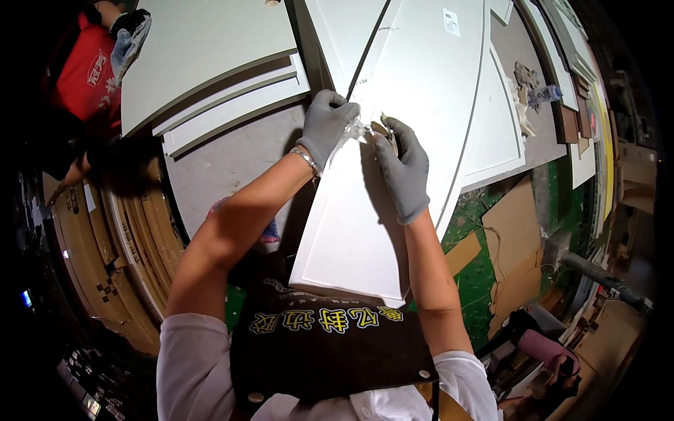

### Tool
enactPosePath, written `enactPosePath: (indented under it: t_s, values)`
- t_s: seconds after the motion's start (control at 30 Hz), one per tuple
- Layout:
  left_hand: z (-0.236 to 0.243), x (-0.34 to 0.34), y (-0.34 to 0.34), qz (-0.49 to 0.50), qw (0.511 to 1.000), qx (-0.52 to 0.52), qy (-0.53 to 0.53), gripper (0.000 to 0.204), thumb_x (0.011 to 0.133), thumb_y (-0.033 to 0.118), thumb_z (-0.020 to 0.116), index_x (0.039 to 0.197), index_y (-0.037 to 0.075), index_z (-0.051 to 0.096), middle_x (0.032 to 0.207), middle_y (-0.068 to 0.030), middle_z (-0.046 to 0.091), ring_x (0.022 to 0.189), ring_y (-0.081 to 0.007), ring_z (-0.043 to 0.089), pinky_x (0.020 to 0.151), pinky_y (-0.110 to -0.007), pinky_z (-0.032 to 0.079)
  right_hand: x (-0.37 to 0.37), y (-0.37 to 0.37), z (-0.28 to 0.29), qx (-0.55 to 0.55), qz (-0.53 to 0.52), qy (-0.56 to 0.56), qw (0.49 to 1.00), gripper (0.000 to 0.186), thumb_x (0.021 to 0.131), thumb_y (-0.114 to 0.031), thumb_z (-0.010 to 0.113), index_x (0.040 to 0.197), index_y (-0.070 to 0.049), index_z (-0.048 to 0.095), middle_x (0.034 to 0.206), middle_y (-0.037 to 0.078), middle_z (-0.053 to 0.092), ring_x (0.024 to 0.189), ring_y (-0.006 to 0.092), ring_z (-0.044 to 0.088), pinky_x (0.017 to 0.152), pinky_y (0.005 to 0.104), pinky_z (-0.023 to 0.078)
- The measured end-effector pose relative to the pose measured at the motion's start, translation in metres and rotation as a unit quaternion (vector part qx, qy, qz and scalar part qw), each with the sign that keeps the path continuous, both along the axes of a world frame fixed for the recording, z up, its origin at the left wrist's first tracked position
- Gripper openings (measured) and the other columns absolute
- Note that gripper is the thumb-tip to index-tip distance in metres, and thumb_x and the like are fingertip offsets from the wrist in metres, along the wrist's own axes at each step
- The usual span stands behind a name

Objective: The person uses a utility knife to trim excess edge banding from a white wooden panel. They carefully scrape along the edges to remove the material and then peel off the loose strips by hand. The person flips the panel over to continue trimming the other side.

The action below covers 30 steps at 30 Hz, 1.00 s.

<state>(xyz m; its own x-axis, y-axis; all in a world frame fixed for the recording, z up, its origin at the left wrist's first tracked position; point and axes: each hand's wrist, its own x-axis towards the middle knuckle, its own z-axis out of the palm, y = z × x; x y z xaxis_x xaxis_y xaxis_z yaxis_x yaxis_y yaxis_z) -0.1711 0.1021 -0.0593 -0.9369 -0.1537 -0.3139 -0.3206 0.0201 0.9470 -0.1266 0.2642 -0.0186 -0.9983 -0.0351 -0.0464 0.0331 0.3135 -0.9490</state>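
My left hand (326, 126), in a grey glove, is closed on crumpled clear plastic (354, 132) over a long white panel (344, 217). Just to its right, my right hand (399, 158), also gloved, has thumb and fingers curled round a small item at the plastic; I cannot make out what it is. The white panel narrows away from me, its near end by my dark apron (326, 351). A larger white board (435, 91) with a small label lies along its right side.
White panels (203, 56) rest at back left, beside a co-worker's gloved hand (126, 24) and red garment (91, 74). Stacked cardboard (119, 259) is at lower left. More boards (583, 133), cardboard on the green floor (474, 309) and another person in pink (547, 351) are at right.
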Motion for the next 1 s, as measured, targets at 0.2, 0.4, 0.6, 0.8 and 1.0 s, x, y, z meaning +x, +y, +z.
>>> enactPosePath:
  t_s: [0.2, 0.4, 0.6, 0.8, 1.0]
  values:
    - [-0.002, 0.004, -0.009, -0.008, 0.992, 0.122, -0.022, 0.026, 0.085, 0.015, 0.068, 0.101, -0.004, 0.059, 0.092, -0.0084, 0.059, 0.083, -0.0135, 0.057, 0.074, -0.027, 0.049, -0.001, 0.004, 0.002, -0.026, -0.008, -0.002, 1.0, 0.04, 0.093, -0.022, 0.064, 0.123, 0.004, 0.06, 0.107, 0.017, 0.069, 0.098, 0.0212, 0.066, 0.088, 0.0313, 0.051]
    - [0.019, 0.009, 0.004, 0.019, 0.992, 0.117, -0.037, 0.022, 0.086, 0.013, 0.067, 0.097, -0.003, 0.057, 0.09, -0.0079, 0.058, 0.076, -0.0131, 0.058, 0.066, -0.026, 0.049, -0.001, 0.005, 0.001, -0.039, -0.02, -0.027, 0.999, 0.039, 0.092, -0.023, 0.064, 0.121, 0.004, 0.061, 0.105, 0.016, 0.069, 0.092, 0.0222, 0.066, 0.083, 0.0323, 0.052]
    - [-0.006, -0.002, 0.002, 0.017, 0.997, 0.07, -0.018, 0.025, 0.086, 0.018, 0.071, 0.093, -0.001, 0.057, 0.079, -0.0056, 0.057, 0.07, -0.0118, 0.056, 0.064, -0.026, 0.048, -0.001, 0.004, 0.003, -0.022, -0.024, 0.0, 0.999, 0.038, 0.092, -0.022, 0.064, 0.119, 0.003, 0.061, 0.102, 0.016, 0.068, 0.088, 0.0217, 0.066, 0.08, 0.032, 0.052]
    - [-0.012, 0.0, -0.029, 0.069, 0.984, 0.14, 0.082, 0.018, 0.096, 0.015, 0.056, 0.097, -0.002, 0.062, 0.082, -0.0059, 0.061, 0.072, -0.0117, 0.06, 0.066, -0.026, 0.052, 0.002, 0.005, 0.002, -0.041, -0.032, -0.009, 0.999, 0.037, 0.092, -0.022, 0.064, 0.119, 0.003, 0.062, 0.099, 0.015, 0.069, 0.084, 0.0195, 0.067, 0.076, 0.0314, 0.053]
    - [0.014, -0.008, -0.063, 0.012, 0.996, -0.014, 0.086, 0.028, 0.099, 0.021, 0.06, 0.11, -0.002, 0.068, 0.082, -0.0064, 0.068, 0.068, -0.0093, 0.059, 0.063, -0.025, 0.05, -0.012, -0.005, 0.024, 0.007, 0.026, -0.091, 0.996, 0.029, 0.094, -0.026, 0.058, 0.105, -0.001, 0.067, 0.092, 0.016, 0.068, 0.077, 0.0233, 0.065, 0.07, 0.0356, 0.052]
